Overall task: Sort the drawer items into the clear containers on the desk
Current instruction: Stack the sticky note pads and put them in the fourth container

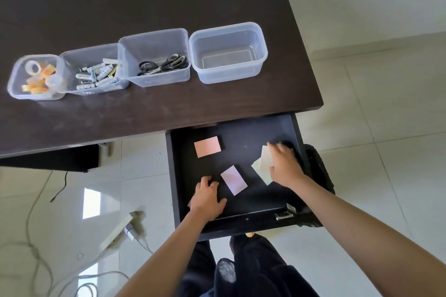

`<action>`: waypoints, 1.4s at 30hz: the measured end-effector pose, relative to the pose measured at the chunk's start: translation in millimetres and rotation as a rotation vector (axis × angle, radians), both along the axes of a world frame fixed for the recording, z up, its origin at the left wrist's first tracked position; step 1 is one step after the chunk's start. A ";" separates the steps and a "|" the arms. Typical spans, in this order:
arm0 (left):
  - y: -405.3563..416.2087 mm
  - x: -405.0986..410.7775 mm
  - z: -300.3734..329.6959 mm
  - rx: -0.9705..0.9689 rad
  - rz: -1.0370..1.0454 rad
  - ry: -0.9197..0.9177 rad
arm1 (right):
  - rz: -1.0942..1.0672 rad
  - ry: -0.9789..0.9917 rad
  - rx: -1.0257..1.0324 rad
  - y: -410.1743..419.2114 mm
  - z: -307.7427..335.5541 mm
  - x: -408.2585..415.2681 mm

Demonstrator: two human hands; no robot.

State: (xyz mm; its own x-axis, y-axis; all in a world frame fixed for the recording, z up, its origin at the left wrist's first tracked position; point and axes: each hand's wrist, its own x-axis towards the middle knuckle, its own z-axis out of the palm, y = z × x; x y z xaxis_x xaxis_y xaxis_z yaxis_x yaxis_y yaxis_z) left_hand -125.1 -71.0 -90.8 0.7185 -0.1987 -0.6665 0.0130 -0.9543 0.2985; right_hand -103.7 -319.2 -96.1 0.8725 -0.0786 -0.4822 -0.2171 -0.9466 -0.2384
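The dark drawer (pixel 243 128) is pulled out below the desk edge. In it lie an orange note pad (pixel 207 146), a lilac note pad (pixel 233 179) and pale yellow note pads (pixel 261 167). My right hand (pixel 284 166) lies on the pale yellow pads with its fingers curled over their far edge. My left hand (pixel 208 196) rests flat on the drawer floor beside the lilac pad, and a pink sliver (pixel 189 204) shows under its wrist. On the desk, the rightmost clear container (pixel 228 75) holds nothing.
Three more clear containers stand in a row to the left: scissors (pixel 156 79), batteries (pixel 96 89) and tape rolls (pixel 14 84). A power strip (pixel 115 231) and cables lie on the tiled floor at the left. A dark bag (pixel 318 169) sits right of the drawer.
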 end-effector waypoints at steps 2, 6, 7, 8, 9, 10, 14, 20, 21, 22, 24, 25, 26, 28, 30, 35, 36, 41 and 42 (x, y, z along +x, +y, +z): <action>-2.1 -1.5 -1.8 0.007 0.009 -0.006 | 0.003 0.006 -0.032 -2.1 2.5 5.1; -7.7 -2.0 -0.4 -0.017 0.054 0.000 | 0.029 0.001 -0.044 -6.1 11.1 6.1; -9.6 -1.6 1.2 -0.027 0.061 -0.003 | 0.023 -0.016 -0.031 -7.0 13.2 4.9; -11.5 -0.9 3.0 -0.037 0.064 -0.011 | 0.013 -0.038 -0.012 -7.8 14.2 3.6; -13.3 -0.2 5.3 -0.048 0.066 -0.023 | 0.011 -0.070 0.008 -8.3 15.8 2.3; -15.1 0.4 7.7 -0.061 0.070 -0.034 | 0.017 -0.099 0.026 -8.4 17.2 1.2; -21.5 2.8 20.6 -0.160 0.133 -0.059 | -0.111 -0.138 0.263 -4.4 25.3 -2.9; -36.6 6.2 37.8 -0.360 0.258 -0.100 | -0.217 -0.093 0.652 10.1 46.4 -2.4; -38.4 4.9 40.7 -0.406 0.264 -0.117 | -0.189 -0.082 0.695 13.6 48.7 -3.4; -40.1 3.9 44.2 -0.453 0.278 -0.120 | -0.158 -0.063 0.717 16.8 50.3 -4.5; -41.9 2.3 49.3 -0.539 0.326 -0.109 | -0.107 -0.019 0.725 22.2 53.5 -6.3; -41.9 2.3 50.0 -0.569 0.351 -0.107 | -0.099 -0.003 0.723 23.9 54.5 -6.0; -41.6 2.6 49.3 -0.583 0.373 -0.105 | -0.103 0.005 0.722 24.7 55.1 -5.0; -38.3 2.6 49.7 -0.574 0.411 -0.115 | -0.131 -0.003 0.720 26.9 57.0 -4.7; -34.6 3.6 48.9 -0.573 0.454 -0.135 | -0.179 -0.009 0.724 27.9 57.6 -6.0; -32.8 0.8 46.3 -0.611 0.506 -0.077 | -0.264 -0.045 0.758 27.5 59.7 -13.9; -33.3 0.6 45.1 -0.610 0.491 -0.046 | -0.270 -0.052 0.760 27.0 61.3 -14.7; -35.3 0.8 43.2 -0.608 0.431 0.065 | -0.300 -0.023 0.798 22.3 63.8 -15.8; -34.9 0.9 42.8 -0.605 0.438 0.070 | -0.312 -0.004 0.816 22.2 63.7 -15.5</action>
State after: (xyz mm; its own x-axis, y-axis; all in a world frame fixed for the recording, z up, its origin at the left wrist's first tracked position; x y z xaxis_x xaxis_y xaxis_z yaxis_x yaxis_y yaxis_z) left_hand -124.2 -106.0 -48.1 0.7758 -0.2508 -0.5790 0.3923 -0.5269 0.7540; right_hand -119.3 -296.9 -32.4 0.8706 0.0544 -0.4890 -0.4355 -0.3776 -0.8172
